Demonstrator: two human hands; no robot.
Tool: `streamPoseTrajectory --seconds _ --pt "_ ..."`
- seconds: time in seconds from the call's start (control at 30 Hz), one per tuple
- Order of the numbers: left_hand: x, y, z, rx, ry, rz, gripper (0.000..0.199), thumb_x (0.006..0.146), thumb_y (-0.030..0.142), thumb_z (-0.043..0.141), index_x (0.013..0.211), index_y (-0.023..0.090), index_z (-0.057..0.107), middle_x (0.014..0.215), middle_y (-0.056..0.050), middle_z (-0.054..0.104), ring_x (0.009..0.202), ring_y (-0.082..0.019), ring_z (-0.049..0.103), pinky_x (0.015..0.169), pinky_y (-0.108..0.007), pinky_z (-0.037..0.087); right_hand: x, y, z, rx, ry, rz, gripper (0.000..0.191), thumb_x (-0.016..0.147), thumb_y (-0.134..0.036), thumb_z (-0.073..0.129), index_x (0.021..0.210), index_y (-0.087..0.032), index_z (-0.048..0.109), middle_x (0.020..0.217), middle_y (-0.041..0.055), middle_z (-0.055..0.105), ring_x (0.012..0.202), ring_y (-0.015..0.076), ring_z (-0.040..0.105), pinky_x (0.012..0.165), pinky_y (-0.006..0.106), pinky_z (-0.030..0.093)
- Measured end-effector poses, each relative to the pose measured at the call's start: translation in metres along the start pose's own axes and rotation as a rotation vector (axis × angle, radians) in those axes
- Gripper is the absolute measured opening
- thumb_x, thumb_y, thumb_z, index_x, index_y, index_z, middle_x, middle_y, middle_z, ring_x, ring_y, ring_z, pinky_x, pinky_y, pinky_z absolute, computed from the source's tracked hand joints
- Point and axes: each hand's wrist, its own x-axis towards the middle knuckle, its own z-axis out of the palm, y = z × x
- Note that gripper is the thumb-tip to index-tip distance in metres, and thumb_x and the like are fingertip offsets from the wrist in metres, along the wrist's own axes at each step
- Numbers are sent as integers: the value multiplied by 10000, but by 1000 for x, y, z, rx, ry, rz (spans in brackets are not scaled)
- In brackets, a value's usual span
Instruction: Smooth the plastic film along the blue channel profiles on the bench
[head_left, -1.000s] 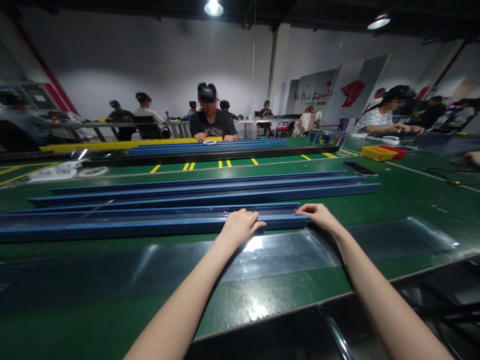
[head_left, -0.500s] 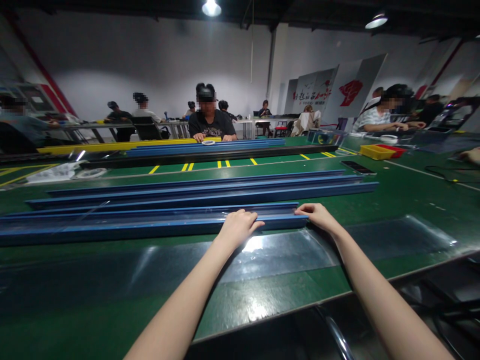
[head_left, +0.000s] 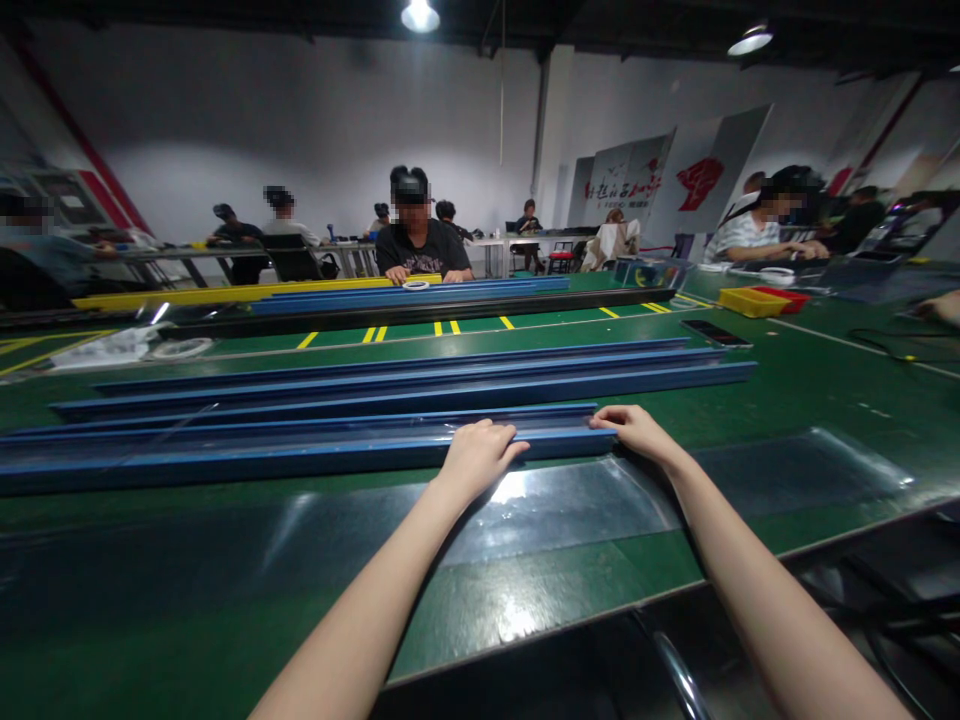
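Note:
A long blue U-shaped channel [head_left: 300,461] lies on the green table, its open side up and clear plastic film inside it. My left hand [head_left: 480,458] is closed over its near wall, with the fingertips hidden inside the trough and the thumb pointing right. At the channel's right end, my right hand [head_left: 637,432] is closed on the end, its fingertips just inside the opening. What the right fingertips press on inside is too small to make out. Under my forearms a wide clear plastic sheet [head_left: 555,515] lies flat along the front of the table.
More blue channels [head_left: 637,378] lie just behind, parallel. A phone [head_left: 716,334] and a yellow tray [head_left: 750,303] are at the right. Farther back lie a black channel [head_left: 450,303] and a tape roll [head_left: 417,286], where a co-worker [head_left: 422,240] sits. The table's front edge [head_left: 570,628] is close.
Both hands stay in place on the blue channel, and the view shifts only very slightly. At the far right a co-worker's hands have moved a little to the left.

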Motion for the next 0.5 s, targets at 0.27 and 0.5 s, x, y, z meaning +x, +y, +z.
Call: streamPoseTrajectory --seconds 0.27,0.5 --pt "0 1 0 -3 28 9 326 867 420 335 793 193 557 790 -10 628 765 -158 556 600 -234 374 -1 -2 -1 -2 -13 -29 250 644 -408 547 636 -166 611 643 4 609 647 144 534 623 247 374" --pt "0 2 3 13 60 19 307 866 411 342 797 187 541 817 -7 620 773 -164 552 619 -251 390 -1 0 -4 62 15 -34 262 634 -412 549 637 -163 633 687 32 635 684 154 550 649 251 396"
